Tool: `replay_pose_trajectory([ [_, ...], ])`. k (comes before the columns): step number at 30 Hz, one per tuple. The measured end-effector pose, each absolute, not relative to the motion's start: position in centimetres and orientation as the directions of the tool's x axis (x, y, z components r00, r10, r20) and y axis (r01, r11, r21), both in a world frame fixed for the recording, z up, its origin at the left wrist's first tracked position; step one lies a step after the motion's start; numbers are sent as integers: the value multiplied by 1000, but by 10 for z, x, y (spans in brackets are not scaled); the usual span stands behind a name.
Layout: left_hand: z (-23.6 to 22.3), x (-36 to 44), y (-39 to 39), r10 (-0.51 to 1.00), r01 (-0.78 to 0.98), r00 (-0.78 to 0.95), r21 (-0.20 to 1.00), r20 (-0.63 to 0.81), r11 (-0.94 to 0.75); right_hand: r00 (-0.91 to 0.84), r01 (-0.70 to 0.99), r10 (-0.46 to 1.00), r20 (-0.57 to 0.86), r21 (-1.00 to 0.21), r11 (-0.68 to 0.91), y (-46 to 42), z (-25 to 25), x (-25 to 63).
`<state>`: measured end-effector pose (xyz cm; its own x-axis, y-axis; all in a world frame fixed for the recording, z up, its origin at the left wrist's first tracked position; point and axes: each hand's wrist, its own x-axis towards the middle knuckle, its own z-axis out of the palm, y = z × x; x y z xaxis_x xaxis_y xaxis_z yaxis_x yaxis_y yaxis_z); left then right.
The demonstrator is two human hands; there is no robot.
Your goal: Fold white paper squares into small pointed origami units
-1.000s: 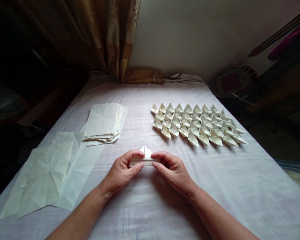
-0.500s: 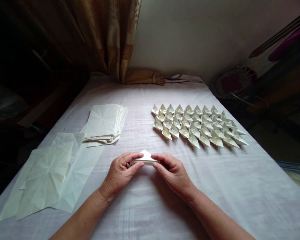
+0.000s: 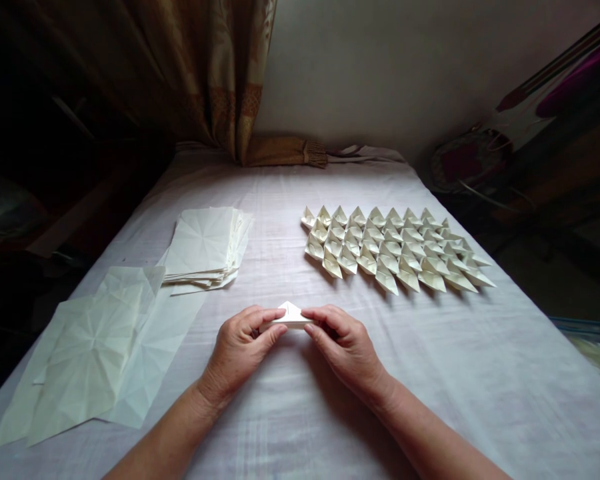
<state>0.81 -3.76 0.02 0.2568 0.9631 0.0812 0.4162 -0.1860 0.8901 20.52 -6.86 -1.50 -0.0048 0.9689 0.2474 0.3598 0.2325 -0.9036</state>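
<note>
A small white folded paper boat (image 3: 292,316) is held between both hands over the sheet, its pointed peak facing away from me. My left hand (image 3: 244,339) pinches its left end between thumb and fingers. On the right end, my right hand (image 3: 344,343) has the same kind of pinch. The fingers cover both ends of the boat. Beyond my right hand, several finished paper boats (image 3: 391,247) stand in close rows. Creased paper squares lie left of my left hand, some in a stack (image 3: 203,243) and others spread loosely as creased sheets (image 3: 91,347).
A pale sheet (image 3: 280,200) covers the broad surface under everything. At its far edge hangs a gold-brown curtain (image 3: 225,87), with a fringed tie (image 3: 290,152) lying at its foot. Behind is a plain wall (image 3: 360,73). Dark clutter borders both sides.
The view has shifted very slightly. Both hands keep their pinch on the paper boat, which looks tilted a little so more of its peak face shows.
</note>
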Motion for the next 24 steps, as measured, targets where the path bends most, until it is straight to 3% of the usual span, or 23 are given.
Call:
replay_pose_trajectory([
  [24,2,7,-37,941,410,325,882,97,-233,-21,354,970,243,-905,235,-69,-12,206],
])
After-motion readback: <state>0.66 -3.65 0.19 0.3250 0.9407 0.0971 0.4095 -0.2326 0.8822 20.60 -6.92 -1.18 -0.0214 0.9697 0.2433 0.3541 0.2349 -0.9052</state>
